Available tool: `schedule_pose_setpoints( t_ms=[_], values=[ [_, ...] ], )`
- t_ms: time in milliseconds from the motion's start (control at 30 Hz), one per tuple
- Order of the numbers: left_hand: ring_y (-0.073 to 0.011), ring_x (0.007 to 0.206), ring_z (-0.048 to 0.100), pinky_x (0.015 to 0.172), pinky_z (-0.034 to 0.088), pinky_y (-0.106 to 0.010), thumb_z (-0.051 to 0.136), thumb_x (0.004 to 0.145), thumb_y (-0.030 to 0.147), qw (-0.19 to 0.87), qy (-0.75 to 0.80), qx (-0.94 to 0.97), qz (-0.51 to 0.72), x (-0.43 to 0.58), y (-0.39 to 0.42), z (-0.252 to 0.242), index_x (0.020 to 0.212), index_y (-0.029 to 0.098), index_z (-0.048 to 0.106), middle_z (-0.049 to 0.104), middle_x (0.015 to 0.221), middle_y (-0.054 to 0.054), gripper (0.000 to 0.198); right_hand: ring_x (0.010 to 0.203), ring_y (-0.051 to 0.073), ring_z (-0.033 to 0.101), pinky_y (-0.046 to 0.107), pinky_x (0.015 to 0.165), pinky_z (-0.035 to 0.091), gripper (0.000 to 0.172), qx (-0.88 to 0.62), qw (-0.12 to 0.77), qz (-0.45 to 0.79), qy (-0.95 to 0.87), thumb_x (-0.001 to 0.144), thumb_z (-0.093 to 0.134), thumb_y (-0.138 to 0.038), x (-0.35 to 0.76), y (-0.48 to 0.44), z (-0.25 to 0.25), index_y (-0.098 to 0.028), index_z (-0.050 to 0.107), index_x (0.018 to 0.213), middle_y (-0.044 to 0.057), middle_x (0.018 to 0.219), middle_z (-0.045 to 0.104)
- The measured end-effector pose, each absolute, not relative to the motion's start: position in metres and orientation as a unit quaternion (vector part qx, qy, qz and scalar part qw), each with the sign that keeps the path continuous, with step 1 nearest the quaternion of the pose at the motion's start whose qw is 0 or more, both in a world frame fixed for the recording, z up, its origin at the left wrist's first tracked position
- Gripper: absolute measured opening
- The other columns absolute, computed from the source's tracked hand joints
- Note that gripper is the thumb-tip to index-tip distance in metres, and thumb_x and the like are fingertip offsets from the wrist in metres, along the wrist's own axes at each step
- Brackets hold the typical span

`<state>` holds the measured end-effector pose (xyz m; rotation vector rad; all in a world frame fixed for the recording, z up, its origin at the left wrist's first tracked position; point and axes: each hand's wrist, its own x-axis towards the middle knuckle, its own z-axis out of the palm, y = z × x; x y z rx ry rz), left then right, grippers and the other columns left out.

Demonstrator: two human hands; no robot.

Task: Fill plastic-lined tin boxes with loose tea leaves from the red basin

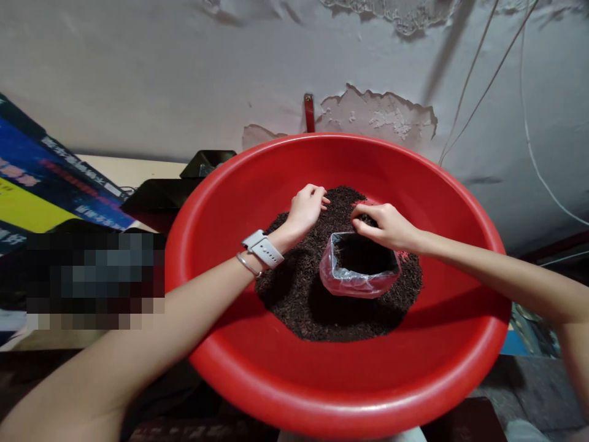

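Dark, crumbly soil (294, 294) lies heaped in a large red basin (350, 380). On the soil stands a square dark pot lined or wrapped with a clear plastic bag (359, 287), its open top facing up. My right hand (391, 228) is curled above the pot's far edge, with a dark clump of soil between thumb and fingers. To the left, my left hand (306, 207) hovers at the far side of the heap, fingers loosely bent and a little apart, nothing seen in them. A watch (264, 248) and a bangle circle my left wrist.
Black planters (159, 193) stand on a pale surface left of the basin. A blue and yellow printed board (50, 178) leans at far left. Behind is a peeling wall (184, 80), with thin cables (488, 67) hanging at right. A blurred patch covers part of the left.
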<state>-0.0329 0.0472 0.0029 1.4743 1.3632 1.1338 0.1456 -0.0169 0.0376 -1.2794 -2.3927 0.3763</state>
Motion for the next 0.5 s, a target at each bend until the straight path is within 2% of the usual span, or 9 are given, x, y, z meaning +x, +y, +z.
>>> schedule_pose_setpoints(
  t_ms=[200,367,500],
  values=[
    [-0.0148,0.068,0.061,0.066,0.044,-0.025,0.044,0.085,0.027,0.406,0.546,0.576,0.453,-0.034,0.050,0.000,0.081,0.017,0.056,0.068,0.080,-0.006,0.017,0.076,0.014,0.057,0.026,0.074,0.039,0.021,-0.420,0.170,0.156,-0.878,0.085,0.047,-0.025,0.144,-0.023,0.034,-0.013,0.064,0.085,0.007,0.084,0.067],
    [-0.0155,0.070,0.061,0.068,0.044,-0.026,0.042,0.087,0.027,0.403,0.543,0.587,0.445,-0.035,0.051,-0.002,0.082,0.016,0.056,0.068,0.081,-0.007,0.018,0.073,0.011,0.057,0.023,0.071,0.039,0.015,-0.399,0.184,0.181,-0.880,0.082,0.053,-0.021,0.145,-0.024,0.053,-0.013,0.065,0.087,0.004,0.082,0.067],
    [-0.0158,0.070,0.061,0.070,0.045,-0.028,0.044,0.086,0.028,0.402,0.540,0.605,0.426,-0.034,0.048,-0.002,0.083,0.016,0.056,0.067,0.083,-0.006,0.017,0.070,0.011,0.056,0.022,0.067,0.039,0.020,-0.410,0.183,0.185,-0.874,0.084,0.055,-0.029,0.144,-0.031,0.076,-0.013,0.066,0.092,0.003,0.082,0.067]
  ],
)
